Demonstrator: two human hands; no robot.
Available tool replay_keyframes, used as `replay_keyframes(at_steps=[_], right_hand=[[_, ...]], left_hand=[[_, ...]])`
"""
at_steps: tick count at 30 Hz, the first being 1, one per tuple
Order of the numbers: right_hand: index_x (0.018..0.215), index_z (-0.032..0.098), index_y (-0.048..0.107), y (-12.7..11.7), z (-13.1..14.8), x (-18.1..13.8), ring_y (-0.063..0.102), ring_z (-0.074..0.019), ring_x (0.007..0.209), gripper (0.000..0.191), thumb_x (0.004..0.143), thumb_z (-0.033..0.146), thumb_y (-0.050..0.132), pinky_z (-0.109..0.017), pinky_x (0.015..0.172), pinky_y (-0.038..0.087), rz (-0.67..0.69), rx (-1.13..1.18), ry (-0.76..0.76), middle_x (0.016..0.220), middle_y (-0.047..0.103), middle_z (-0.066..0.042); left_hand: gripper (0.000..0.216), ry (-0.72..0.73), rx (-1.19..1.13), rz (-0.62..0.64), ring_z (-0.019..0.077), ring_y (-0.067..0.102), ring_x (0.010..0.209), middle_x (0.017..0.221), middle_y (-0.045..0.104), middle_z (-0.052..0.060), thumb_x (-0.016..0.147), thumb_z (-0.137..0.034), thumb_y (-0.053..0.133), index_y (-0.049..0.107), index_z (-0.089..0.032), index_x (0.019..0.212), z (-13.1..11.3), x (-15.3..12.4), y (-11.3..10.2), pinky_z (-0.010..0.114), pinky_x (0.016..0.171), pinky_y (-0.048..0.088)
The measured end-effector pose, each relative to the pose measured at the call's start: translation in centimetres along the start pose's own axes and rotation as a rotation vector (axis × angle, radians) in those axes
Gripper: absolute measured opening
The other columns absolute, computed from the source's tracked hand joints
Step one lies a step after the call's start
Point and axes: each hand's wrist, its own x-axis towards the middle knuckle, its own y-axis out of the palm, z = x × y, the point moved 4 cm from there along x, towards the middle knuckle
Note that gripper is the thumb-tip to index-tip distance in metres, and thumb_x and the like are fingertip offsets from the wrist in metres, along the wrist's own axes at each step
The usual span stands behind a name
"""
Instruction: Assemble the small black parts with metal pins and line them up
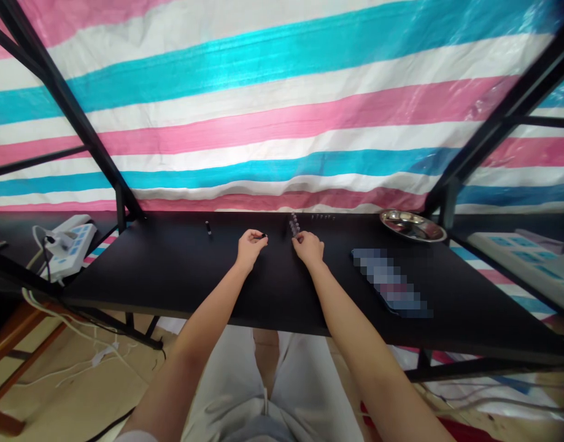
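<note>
My left hand is above the middle of the black table, thumb and fingers pinched on a small black piece whose kind I cannot make out. To its right, my right hand has its fingertips closed at the near end of a strip of small clear, greyish round pieces. Whether these pieces are joined is too small to tell. A short black tube with a pale end lies to the left of my left hand. Several tiny clear pieces sit in a row near the table's back edge.
A shiny metal dish stands at the back right of the black table. A blurred-out flat blue object lies right of my right arm. White power strips are at the left. Black frame bars and striped sheeting rise behind.
</note>
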Motion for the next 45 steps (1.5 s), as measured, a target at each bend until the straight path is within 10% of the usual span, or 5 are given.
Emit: replay_keyframes(at_steps=[21,45], right_hand=[[0.077,0.018,0.057,-1.7,4.4,-3.0,0.055,-0.0146,0.067,0.009,0.079,0.024,0.051,-0.025,0.062,0.028,0.144,0.0,-0.41,0.07,0.062,-0.001],[0.078,0.017,0.054,-1.7,5.2,-3.5,0.058,-0.0161,0.076,0.008,0.079,0.022,0.048,-0.027,0.064,0.026,0.149,-0.197,-0.441,0.082,0.066,-0.005]], left_hand=[[0.042,-0.044,-0.218,0.089,0.0136,0.064,0.068,0.081,0.068,0.005,0.054,-0.017,0.074,0.045,-0.016,0.086,-0.7,-0.5,0.6,0.036,0.081,0.046],[0.032,0.313,0.515,0.17,0.0142,0.064,0.08,0.096,0.068,0.005,0.075,-0.018,0.057,0.053,-0.018,0.107,-1.8,-1.6,1.3,0.026,0.068,0.048]])
